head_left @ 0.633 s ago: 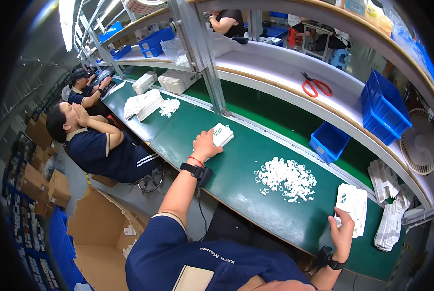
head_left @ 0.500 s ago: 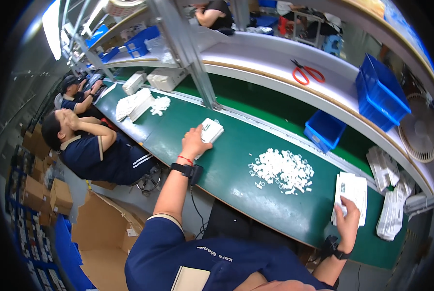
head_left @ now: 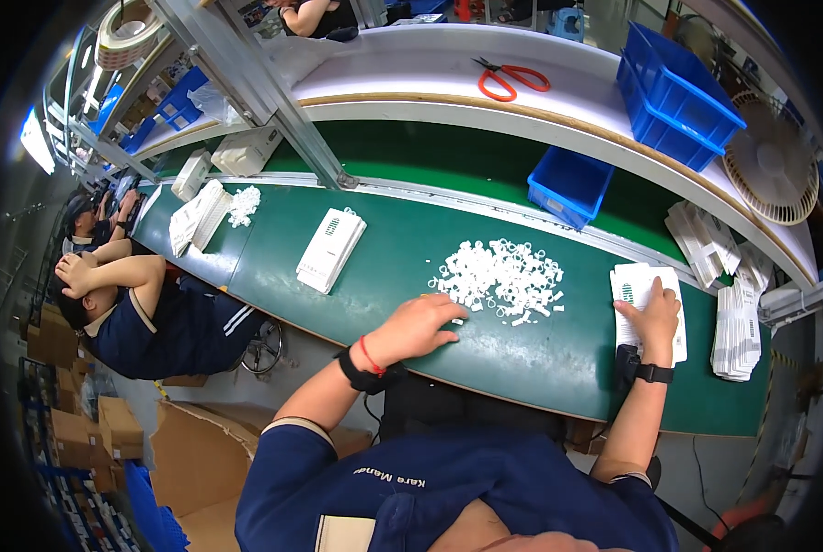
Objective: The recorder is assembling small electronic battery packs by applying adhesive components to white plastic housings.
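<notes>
My left hand [head_left: 420, 328] is over the green table, fingers apart, at the near left edge of a loose heap of small white ring-shaped plastic pieces [head_left: 503, 281]. One small white piece lies by its fingertips. My right hand [head_left: 652, 322] lies with spread fingers on a stack of flat white printed cards [head_left: 637, 276]. Left of the heap, a neat stack of similar white cards [head_left: 331, 250] stands alone, with a ring-like piece at its far end.
More white card bundles [head_left: 736, 327] lie at the right end. A blue bin [head_left: 570, 187] stands behind the heap. The shelf above holds red-handled scissors [head_left: 512, 81], stacked blue bins [head_left: 678, 97] and a fan [head_left: 770, 161]. At left a co-worker [head_left: 121, 313] sits by other white stacks [head_left: 200, 216].
My left hand has let go of the left card stack and moved right to the heap's edge. My right hand stays on its stack, fingers now further over it. The whole view has shifted.
</notes>
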Motion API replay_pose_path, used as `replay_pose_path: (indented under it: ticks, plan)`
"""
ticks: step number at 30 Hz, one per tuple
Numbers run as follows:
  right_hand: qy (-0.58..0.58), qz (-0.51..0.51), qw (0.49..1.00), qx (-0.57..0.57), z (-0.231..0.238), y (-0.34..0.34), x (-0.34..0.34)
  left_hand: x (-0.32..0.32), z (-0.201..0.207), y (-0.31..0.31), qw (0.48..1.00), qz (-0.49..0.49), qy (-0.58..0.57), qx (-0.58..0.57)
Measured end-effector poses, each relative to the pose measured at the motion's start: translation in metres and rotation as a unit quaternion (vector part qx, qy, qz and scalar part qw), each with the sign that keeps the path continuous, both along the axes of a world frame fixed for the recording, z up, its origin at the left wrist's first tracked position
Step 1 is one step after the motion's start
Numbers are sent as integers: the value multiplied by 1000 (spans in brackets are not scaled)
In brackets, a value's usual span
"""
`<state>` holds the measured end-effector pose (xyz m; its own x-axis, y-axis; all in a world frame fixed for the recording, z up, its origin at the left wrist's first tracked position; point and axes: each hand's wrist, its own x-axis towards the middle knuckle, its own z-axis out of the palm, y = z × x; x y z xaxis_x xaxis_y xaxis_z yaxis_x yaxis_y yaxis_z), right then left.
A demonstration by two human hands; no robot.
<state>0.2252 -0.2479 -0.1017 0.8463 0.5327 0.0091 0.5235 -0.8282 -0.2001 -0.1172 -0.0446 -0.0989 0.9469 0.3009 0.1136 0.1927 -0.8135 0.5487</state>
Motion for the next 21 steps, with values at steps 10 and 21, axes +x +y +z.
replay_pose_path:
  ticks: [10,21]
  plan:
    - [25,-44,990,133,-15,-13,25,13,-23,12,994,-15,-104,1]
    - [109,238,755,601,113,42,-60,61,149,-6,959,-32,-262,-102]
